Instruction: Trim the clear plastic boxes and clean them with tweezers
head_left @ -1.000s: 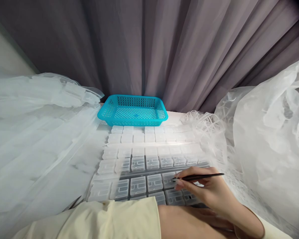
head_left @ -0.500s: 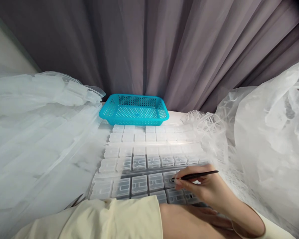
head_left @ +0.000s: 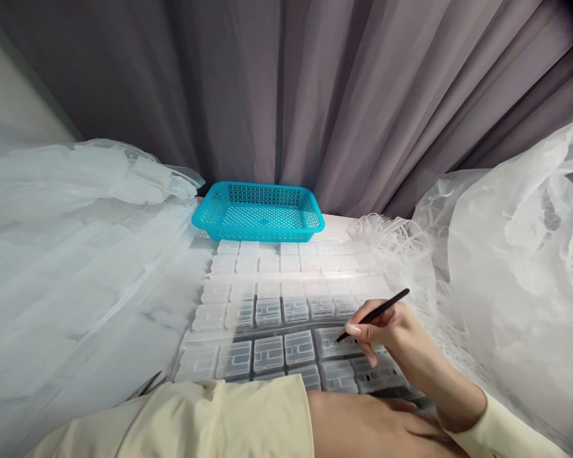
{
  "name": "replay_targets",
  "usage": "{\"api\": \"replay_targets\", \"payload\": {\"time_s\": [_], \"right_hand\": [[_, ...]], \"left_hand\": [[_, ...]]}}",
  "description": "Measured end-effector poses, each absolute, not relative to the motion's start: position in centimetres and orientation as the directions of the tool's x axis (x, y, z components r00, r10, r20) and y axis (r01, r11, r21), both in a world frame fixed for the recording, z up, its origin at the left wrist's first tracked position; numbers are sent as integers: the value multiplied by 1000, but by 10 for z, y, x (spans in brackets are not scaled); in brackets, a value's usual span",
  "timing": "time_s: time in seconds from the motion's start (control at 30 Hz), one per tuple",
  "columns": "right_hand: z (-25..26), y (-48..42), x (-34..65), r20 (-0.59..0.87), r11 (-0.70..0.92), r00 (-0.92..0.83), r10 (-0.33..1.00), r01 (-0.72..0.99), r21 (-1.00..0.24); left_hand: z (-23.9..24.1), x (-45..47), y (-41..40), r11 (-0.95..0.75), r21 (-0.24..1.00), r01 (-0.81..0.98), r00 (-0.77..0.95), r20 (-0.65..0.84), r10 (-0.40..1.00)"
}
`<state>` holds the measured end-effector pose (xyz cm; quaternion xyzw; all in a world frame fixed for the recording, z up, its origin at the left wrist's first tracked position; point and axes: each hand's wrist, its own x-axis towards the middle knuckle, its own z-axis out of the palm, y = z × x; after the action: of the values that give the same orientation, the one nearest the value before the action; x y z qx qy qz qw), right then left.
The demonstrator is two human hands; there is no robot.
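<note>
My right hand [head_left: 379,327] is closed around slim black tweezers [head_left: 375,313], their fine tip pointing down and left. The tip meets or hovers just over a clear plastic case [head_left: 328,340] in the near rows; I cannot tell which. Small dark spots show on a few cases near that hand. My left forearm, in a pale yellow sleeve, crosses the bottom of the view. Beyond it my left hand [head_left: 386,423] lies flat over the near cases, fingers stretched to the right and partly hidden under my right wrist.
Rows of translucent cases [head_left: 268,312] cover the table. A blue perforated basket [head_left: 262,234] stands at the back before a grey curtain [head_left: 239,95]. Bagged plastic pieces [head_left: 76,210] pile at left, scissor-like blades [head_left: 148,386] near my sleeve. White strips [head_left: 401,235] and a plastic bag [head_left: 516,254] lie right.
My right hand has shifted slightly, and the tweezers have tipped from nearly level to steeper, back end raised. My left hand has stayed in about the same place.
</note>
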<state>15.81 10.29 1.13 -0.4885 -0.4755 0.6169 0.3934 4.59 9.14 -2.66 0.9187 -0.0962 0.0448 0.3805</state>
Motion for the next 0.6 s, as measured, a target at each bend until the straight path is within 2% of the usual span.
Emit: {"api": "replay_targets", "payload": {"time_s": [0.1, 0.33, 0.47, 0.6], "right_hand": [[8, 109, 162, -276, -313, -243, 930, -129, -941], [-3, 115, 164, -324, -379, -259, 910, -206, -902], [-7, 114, 164, -295, -347, -224, 929, -249, -904], [-12, 110, 162, -249, -302, -210, 945, -273, -913]], "left_hand": [[-13, 42, 95, -750, 614, -244, 970, 151, -192], [-17, 43, 96, -804, 502, -318, 945, 230, -230], [-19, 43, 95, -813, 471, -342, 936, 243, -253], [-18, 43, 94, -806, 504, -312, 946, 243, -214]]}}
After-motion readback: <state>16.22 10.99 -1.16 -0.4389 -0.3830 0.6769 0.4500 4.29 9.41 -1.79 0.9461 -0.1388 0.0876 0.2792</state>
